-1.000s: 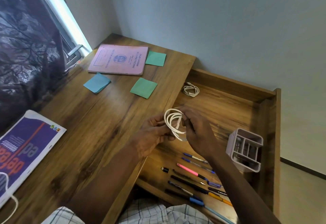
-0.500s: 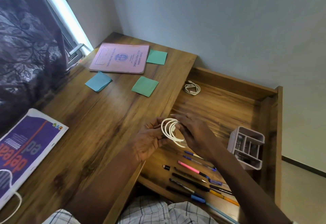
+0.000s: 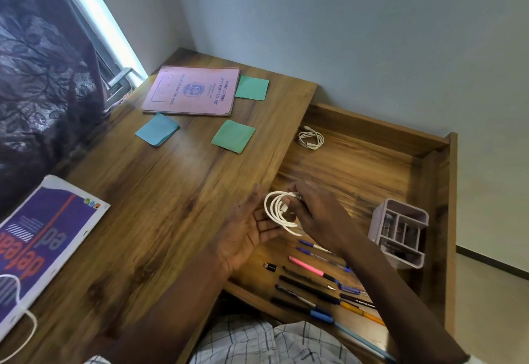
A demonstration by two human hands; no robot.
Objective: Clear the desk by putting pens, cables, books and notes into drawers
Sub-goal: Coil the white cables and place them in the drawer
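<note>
Cable (image 3: 279, 211), coiled, hung over the open drawer (image 3: 357, 174), pinched in the right hand (image 3: 317, 214); the left hand (image 3: 246, 232) lay open beneath. Released carelessly, the coil could spring loose and tangle the pens (image 3: 315, 283).

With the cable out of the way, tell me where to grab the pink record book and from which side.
Grip the pink record book at its near long edge, the one facing the blue note, coming from the front of the desk. It lies flat and closed, so slide fingers under that free edge; the green note crowds its right end, and the window side looks tighter.
</note>
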